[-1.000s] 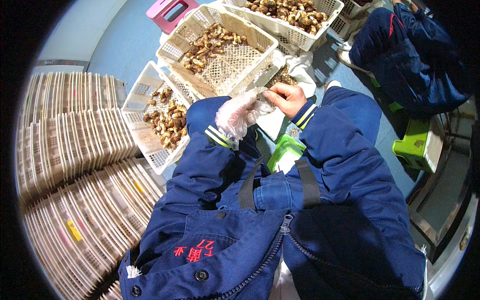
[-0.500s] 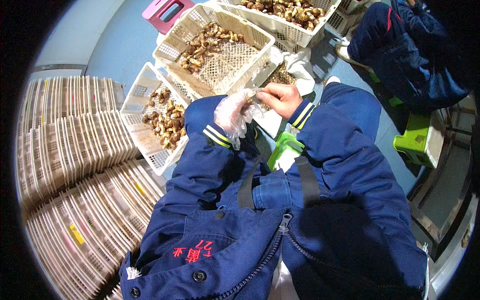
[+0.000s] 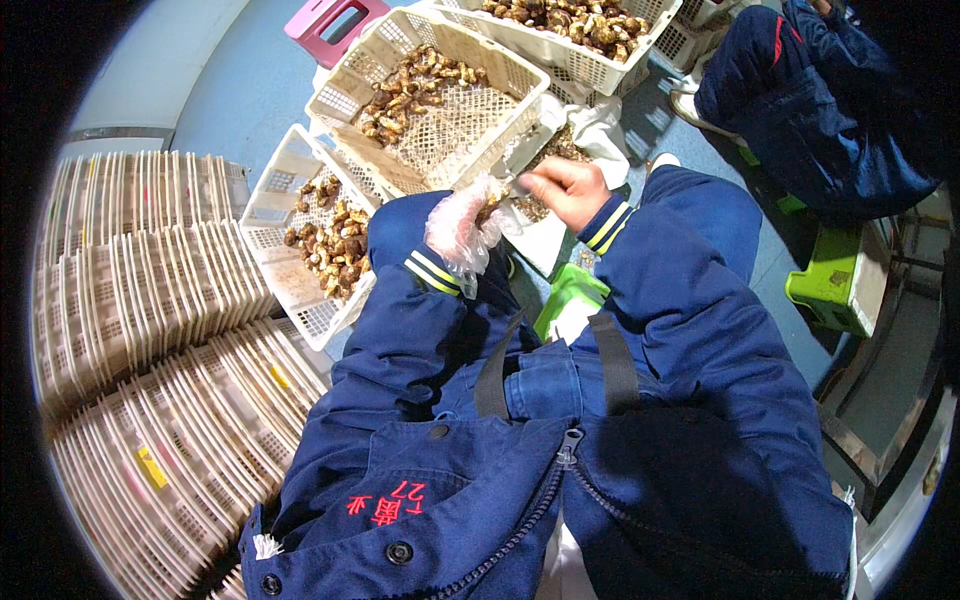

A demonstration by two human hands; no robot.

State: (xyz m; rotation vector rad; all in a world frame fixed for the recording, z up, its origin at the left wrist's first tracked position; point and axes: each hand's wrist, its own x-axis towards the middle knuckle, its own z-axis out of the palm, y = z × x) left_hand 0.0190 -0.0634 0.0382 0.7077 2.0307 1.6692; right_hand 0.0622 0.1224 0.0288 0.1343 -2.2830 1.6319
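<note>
My left hand point(image 3: 460, 232), in a thin clear plastic glove, is closed on a brown mushroom point(image 3: 488, 210), mostly hidden by the fingers. Bare and pinched, my right hand point(image 3: 572, 194) is just to the right of it. A thin, small thing shows at its fingertips, too blurred to name. Beyond both hands lies a pile of brown trimmings point(image 3: 562, 146) on a white sack point(image 3: 604, 140). At the left a tilted white crate point(image 3: 262, 212) holds several mushrooms point(image 3: 338, 245). Ahead, a larger white crate point(image 3: 520, 75) has more mushrooms point(image 3: 405, 95) along its far left side.
Another crate point(image 3: 640, 72) full of mushrooms stands at the far side. Stacked pale crates point(image 3: 150, 300) line my left. A pink stool point(image 3: 325, 25) is at the back, a green stool point(image 3: 840, 275) at the right. A co-worker's dark-clad legs point(image 3: 770, 100) are at upper right.
My right hand has shifted slightly right, away from the left, widening the gap between them. The gloved left hand has turned a little, and more of the mushroom shows.
</note>
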